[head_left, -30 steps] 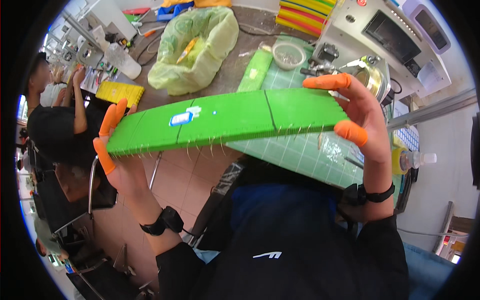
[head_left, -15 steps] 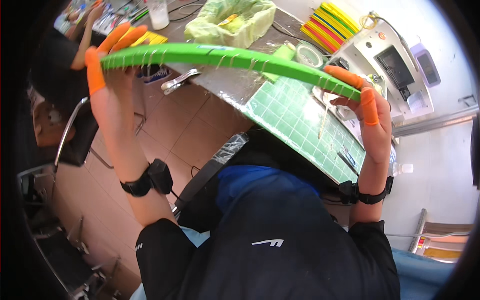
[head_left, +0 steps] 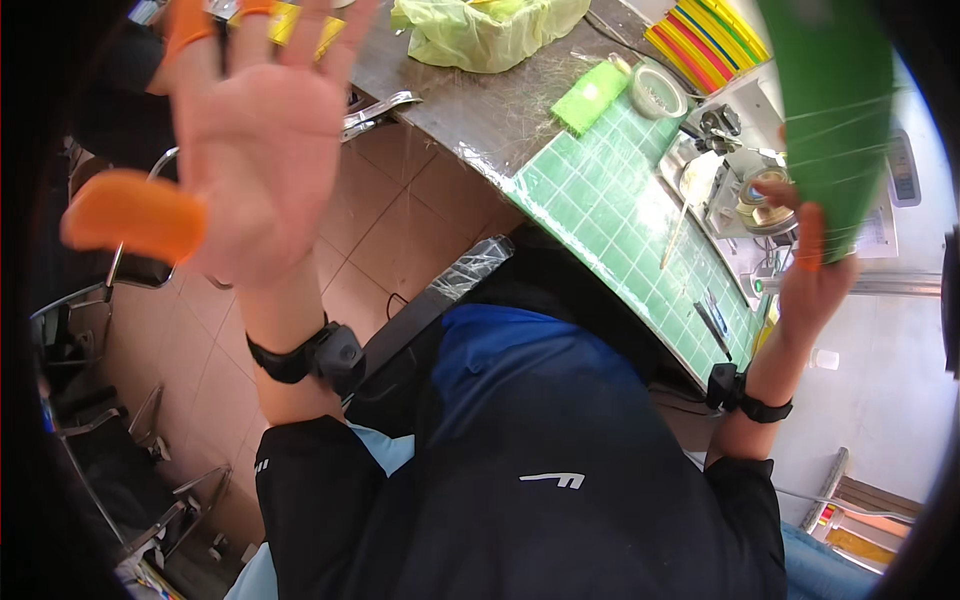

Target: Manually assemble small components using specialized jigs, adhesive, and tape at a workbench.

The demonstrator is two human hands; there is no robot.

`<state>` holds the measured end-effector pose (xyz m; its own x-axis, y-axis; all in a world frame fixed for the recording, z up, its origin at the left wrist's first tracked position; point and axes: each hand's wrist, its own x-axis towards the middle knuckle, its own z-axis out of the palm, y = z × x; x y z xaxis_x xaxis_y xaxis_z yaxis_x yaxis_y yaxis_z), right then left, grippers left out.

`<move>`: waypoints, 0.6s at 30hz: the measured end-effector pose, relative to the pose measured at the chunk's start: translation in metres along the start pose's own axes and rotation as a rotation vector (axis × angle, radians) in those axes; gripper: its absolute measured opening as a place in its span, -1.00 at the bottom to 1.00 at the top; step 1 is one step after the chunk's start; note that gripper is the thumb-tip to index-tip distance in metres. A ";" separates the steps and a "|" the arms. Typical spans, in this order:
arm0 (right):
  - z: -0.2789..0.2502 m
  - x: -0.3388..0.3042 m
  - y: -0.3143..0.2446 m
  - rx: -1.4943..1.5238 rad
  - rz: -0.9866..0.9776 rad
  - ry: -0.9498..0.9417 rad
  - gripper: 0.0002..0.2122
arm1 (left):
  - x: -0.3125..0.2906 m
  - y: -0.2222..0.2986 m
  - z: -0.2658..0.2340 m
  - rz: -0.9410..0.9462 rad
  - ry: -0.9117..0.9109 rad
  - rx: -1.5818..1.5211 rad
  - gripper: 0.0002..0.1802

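One green strip [head_left: 838, 120] stands raised at right, lower end pinched in right hand [head_left: 815, 288]; left hand [head_left: 258, 160] empty, fingers spread. Risk: single-ended grip might let it tip.

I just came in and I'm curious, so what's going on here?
A person is holding a long green strip upright in the right hand; its top runs out of the picture. The left hand is open, palm showing, holding nothing. On the table are a green gridded mat, a small light-green block and a container with a yellow-green liner.
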<state>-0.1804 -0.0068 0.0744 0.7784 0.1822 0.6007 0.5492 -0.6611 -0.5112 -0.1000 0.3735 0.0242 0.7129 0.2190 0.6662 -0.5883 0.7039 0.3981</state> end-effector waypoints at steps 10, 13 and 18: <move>-0.056 0.073 -0.018 -0.121 -0.023 0.361 -0.61 | -0.073 -0.063 0.026 -1.110 -0.568 -0.253 -0.50; -0.106 0.061 -0.028 -0.175 0.066 0.297 -0.72 | -0.074 -0.073 0.003 -1.229 -0.676 -0.143 -0.63; -0.148 0.019 -0.036 -0.289 0.107 0.224 -0.88 | -0.075 -0.077 -0.038 -1.192 -0.741 -0.084 -0.43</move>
<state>-0.2302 -0.0870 0.1952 0.7232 -0.0414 0.6894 0.3352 -0.8518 -0.4027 -0.0934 0.3286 -0.0803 0.3806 -0.9136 0.1429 0.2620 0.2548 0.9308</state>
